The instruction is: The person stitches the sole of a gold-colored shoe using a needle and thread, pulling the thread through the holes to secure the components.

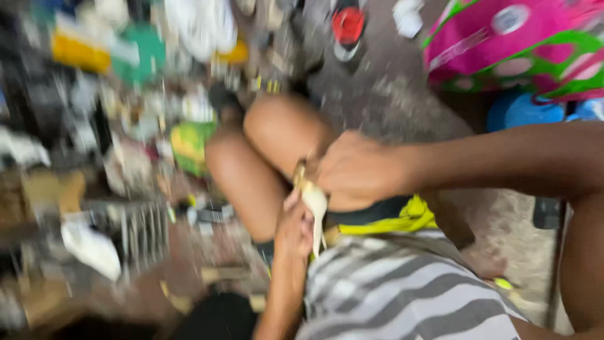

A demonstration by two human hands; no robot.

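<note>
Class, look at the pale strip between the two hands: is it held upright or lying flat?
Roughly upright: the pale strip hangs downward between the right hand and left hand. Blur hides finer detail.

My knees (277, 135) rose just ahead of my hands and blocked the way forward. To my left the floor was crowded with blurred clutter (126, 126), leaving no clear path there. Ahead on my right a patch of bare grey floor (390, 94) lay open, bounded farther right by a pink and green bag (503, 44).
</note>
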